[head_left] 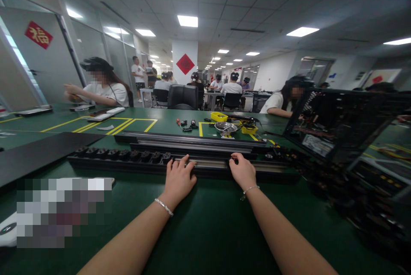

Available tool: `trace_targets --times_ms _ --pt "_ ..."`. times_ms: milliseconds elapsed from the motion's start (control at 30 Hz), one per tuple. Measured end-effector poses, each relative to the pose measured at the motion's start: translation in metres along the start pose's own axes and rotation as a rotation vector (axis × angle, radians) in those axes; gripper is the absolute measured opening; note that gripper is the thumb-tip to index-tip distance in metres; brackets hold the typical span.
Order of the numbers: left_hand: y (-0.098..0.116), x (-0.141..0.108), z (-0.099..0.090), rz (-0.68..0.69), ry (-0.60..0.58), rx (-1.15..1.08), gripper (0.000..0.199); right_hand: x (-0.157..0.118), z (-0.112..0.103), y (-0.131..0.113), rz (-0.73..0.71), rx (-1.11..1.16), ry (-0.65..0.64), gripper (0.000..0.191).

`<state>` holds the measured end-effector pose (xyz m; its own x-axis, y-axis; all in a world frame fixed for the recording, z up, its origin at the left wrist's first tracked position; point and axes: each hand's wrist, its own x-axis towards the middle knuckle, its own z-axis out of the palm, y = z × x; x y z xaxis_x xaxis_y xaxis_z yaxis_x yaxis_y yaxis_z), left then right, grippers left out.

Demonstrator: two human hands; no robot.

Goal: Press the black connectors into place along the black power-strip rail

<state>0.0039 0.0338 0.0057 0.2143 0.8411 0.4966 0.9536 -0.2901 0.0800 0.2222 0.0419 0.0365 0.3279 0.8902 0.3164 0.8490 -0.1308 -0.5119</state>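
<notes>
A long black rail [122, 167] with a pale metallic inner strip lies across the green table before me. Along its left part sits a row of several dark, round-topped black modules [123, 155], which look like socket units. My left hand [180, 176] rests on the rail just right of the last module, fingers spread, one fingertip touching or very near it. Farther right, my right hand [243, 172] is over the rail with thumb and fingers curled together. A small dark bit shows at its fingertips, too small to name. Directly behind lie more long black rails [192, 141].
Many dark small parts [334, 176] are heaped at the right, near an open black computer case [337, 125]. Behind the rails stand a metal bowl [226, 127] and a yellow bin [219, 116]. A black panel [41, 151] lies left. Co-workers sit across the table.
</notes>
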Motion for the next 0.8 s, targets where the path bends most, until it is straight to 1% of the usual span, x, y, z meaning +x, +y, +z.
trace_targets --times_ms 267,600,800 --pt "0.0022 -0.0001 -0.0028 -0.027 -0.018 0.007 0.041 0.0015 0.0001 0.0010 0.016 0.021 -0.006 0.030" --pt "-0.0008 0.0003 0.0024 -0.001 0.011 0.004 0.041 0.0029 -0.0019 0.0023 0.023 0.033 -0.046 0.031" --pt "-0.0003 -0.0024 -0.0005 0.019 0.028 0.018 0.040 0.0025 -0.0055 0.0030 0.022 0.039 -0.078 0.033"
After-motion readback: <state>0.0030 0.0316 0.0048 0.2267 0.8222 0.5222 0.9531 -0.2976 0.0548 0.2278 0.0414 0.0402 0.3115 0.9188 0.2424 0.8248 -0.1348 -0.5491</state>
